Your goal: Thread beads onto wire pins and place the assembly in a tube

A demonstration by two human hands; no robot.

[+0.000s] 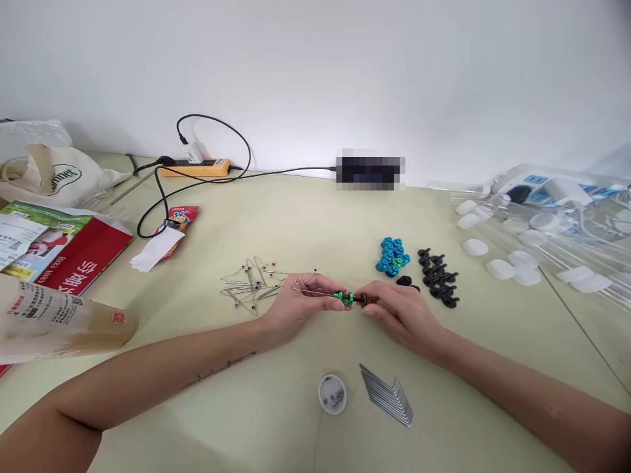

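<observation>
1. at center frame, a person's left hand [303,301] pinches a green part [345,298], a thin bent wire [297,286] showing across the fingers.
2. just right of center, the right hand [399,312] grips a black part [361,299] lined up with the green one.
3. left of center lie metal wires [241,286]; right of center, blue parts [392,255] and black hooked pieces [438,278].
4. lower center, a small white cup [332,412] sits near bent metal rods [387,396].

Nearside, a white cup [340,383] obstructs; behind wires [239,286], room.
</observation>
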